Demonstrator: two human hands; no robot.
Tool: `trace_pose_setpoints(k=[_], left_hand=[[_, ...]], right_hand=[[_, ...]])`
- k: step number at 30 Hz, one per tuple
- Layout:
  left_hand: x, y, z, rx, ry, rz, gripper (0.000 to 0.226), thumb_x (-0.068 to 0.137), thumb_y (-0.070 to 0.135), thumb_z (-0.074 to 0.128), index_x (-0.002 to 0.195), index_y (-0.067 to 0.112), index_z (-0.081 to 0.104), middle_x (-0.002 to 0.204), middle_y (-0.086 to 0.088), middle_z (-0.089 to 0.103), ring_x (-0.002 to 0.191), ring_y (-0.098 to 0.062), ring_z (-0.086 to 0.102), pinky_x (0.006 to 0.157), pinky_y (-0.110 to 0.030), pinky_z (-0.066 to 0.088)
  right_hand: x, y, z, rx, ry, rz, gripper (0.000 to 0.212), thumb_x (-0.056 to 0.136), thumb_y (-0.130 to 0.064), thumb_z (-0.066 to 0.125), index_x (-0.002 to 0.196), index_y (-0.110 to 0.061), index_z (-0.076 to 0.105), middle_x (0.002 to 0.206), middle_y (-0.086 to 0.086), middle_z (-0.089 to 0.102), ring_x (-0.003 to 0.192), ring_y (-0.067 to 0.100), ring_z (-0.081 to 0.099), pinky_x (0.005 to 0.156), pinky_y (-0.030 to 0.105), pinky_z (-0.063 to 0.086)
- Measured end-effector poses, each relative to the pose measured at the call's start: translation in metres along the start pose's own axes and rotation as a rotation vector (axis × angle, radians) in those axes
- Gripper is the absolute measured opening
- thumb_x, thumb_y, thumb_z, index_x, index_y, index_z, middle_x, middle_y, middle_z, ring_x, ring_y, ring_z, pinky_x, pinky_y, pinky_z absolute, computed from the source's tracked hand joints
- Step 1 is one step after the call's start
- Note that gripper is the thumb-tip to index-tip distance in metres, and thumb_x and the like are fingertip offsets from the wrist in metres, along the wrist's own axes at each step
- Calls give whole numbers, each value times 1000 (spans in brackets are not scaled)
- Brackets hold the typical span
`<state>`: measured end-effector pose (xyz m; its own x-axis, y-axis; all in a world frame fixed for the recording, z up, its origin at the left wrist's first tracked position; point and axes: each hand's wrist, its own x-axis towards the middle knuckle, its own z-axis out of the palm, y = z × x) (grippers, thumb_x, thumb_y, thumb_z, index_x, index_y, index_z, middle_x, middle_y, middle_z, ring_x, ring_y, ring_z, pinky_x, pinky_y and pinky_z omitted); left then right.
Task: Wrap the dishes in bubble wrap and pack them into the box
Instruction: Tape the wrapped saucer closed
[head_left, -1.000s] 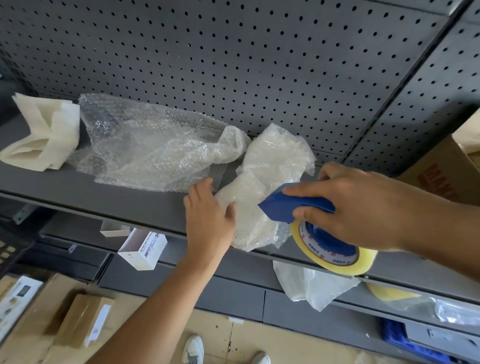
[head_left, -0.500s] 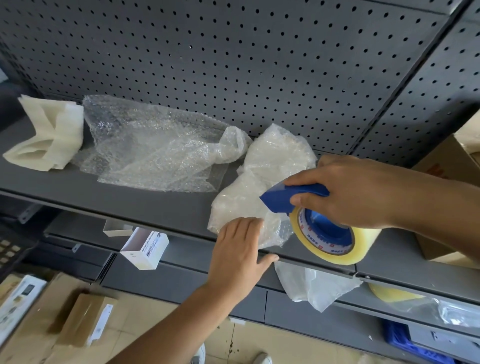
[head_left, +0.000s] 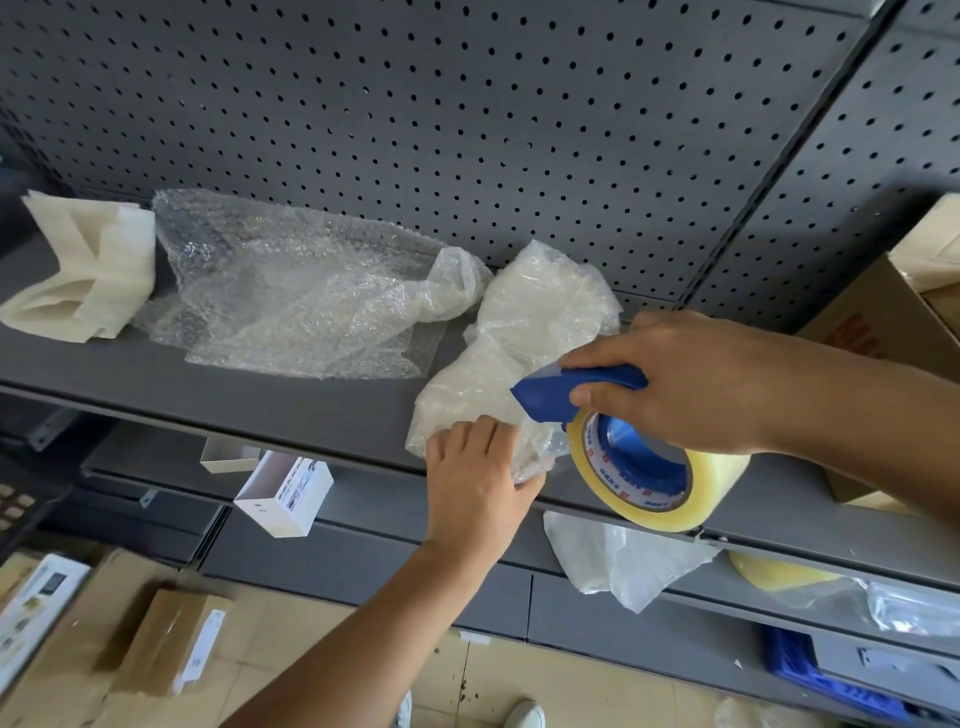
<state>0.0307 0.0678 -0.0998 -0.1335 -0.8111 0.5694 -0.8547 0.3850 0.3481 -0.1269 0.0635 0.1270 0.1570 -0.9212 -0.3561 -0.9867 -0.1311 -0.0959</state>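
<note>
A person's left hand pinches the near corner of a bubble-wrapped bundle between fingers and thumb at the front edge of a grey metal shelf. What the wrap holds cannot be made out. The right hand is curled round a blue tape dispenser, whose nose touches the bundle and whose roll of clear tape hangs over the shelf edge. A loose sheet of bubble wrap lies just left of the bundle, and 1 cardboard box stands at far right.
</note>
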Motion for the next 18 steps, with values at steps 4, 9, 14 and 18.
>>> trace_pose_setpoints(k=[4, 9, 14, 18], left_hand=[[0, -1, 2, -72, 74, -10, 31, 80, 41, 77, 77, 13, 66, 77, -1, 62, 73, -26, 60, 72, -41, 50], [1, -2, 2, -142, 57, -69, 20, 82, 32, 74, 76, 14, 70, 78, 2, 65, 73, -24, 60, 77, -36, 48], [2, -6, 4, -273, -22, -157, 12, 77, 23, 80, 76, 15, 70, 80, 4, 64, 74, -20, 58, 79, -27, 40], [4, -5, -1, -291, -79, -168, 10, 74, 18, 78, 77, 16, 69, 79, 5, 62, 74, -19, 57, 77, -31, 45]], right_hand=[[0, 2, 5, 17, 8, -2, 44, 97, -65, 38, 141, -62, 39, 107, -14, 34, 112, 11, 41, 90, 29, 35], [-4, 5, 7, 40, 30, -22, 41, 98, -62, 40, 139, -61, 43, 91, -24, 33, 103, 9, 42, 84, 27, 34], [-17, 13, 28, 10, 73, -9, 45, 96, -67, 36, 141, -68, 30, 102, -16, 37, 101, 13, 52, 84, 26, 40], [-31, 16, 56, -19, 146, -18, 51, 96, -64, 37, 145, -63, 25, 114, -12, 41, 91, 10, 60, 81, 23, 48]])
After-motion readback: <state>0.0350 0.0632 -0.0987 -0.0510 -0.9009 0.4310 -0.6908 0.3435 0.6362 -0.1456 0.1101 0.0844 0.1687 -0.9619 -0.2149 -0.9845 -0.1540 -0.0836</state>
